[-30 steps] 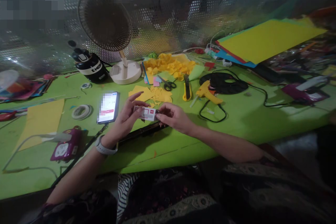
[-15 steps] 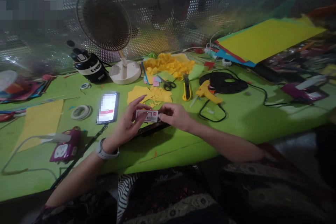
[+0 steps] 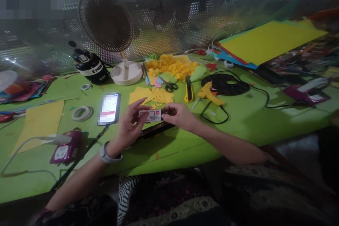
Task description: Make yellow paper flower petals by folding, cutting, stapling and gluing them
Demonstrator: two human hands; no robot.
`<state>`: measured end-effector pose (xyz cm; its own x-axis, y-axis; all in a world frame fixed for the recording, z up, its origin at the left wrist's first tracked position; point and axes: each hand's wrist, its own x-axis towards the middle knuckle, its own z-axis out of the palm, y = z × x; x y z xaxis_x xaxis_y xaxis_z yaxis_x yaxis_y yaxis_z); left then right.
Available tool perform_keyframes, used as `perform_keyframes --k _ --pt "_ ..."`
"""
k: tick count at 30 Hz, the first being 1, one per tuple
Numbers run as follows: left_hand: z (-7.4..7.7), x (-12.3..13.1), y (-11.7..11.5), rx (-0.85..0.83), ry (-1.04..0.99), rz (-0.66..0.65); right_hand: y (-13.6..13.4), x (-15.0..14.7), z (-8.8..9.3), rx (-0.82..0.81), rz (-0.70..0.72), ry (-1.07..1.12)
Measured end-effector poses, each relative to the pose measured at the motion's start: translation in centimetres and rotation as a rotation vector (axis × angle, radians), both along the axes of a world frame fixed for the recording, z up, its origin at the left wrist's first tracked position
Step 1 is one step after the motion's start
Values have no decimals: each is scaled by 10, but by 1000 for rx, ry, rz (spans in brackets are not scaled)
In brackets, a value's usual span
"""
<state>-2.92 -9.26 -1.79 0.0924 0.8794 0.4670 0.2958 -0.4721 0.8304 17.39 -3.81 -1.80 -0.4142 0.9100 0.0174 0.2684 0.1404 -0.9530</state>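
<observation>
I hold a small white box with a red mark (image 3: 150,114) between both hands, just above the green table (image 3: 238,120). My left hand (image 3: 131,124), with a watch on the wrist, pinches the box's left end, fingers partly raised. My right hand (image 3: 180,116) pinches the right end. A dark flat strip (image 3: 153,129) lies on the table under my hands. A lit phone (image 3: 109,108) lies just left of my left hand.
Yellow paper scraps (image 3: 152,96), scissors (image 3: 169,85), a yellow utility knife (image 3: 188,91) and a yellow glue gun (image 3: 209,93) with a black cable lie beyond my hands. A small fan (image 3: 111,31) stands at the back. Tape roll (image 3: 82,113), purple device (image 3: 66,148) sit left; coloured sheets (image 3: 267,39) right.
The box has turned from tilted to nearly level between my fingers, and both hands have shifted slightly right and away from me.
</observation>
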Motion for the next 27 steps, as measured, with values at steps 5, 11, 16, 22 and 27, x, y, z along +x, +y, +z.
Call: perform_keyframes --k 5,11,16,22,27 --pt "-4 4 -1 -76 -51 21 -3 1 3 101 -22 -111" --pt "-4 10 -4 -145 -110 57 -5 5 6 377 -48 -226" --pt "-3 9 -7 -292 -114 10 -5 9 4 683 22 -347" --pt "-6 6 -6 -436 -5 -218 -1 14 2 825 197 -416" --pt "-6 6 -5 -382 45 -228 5 18 1 831 280 -393"
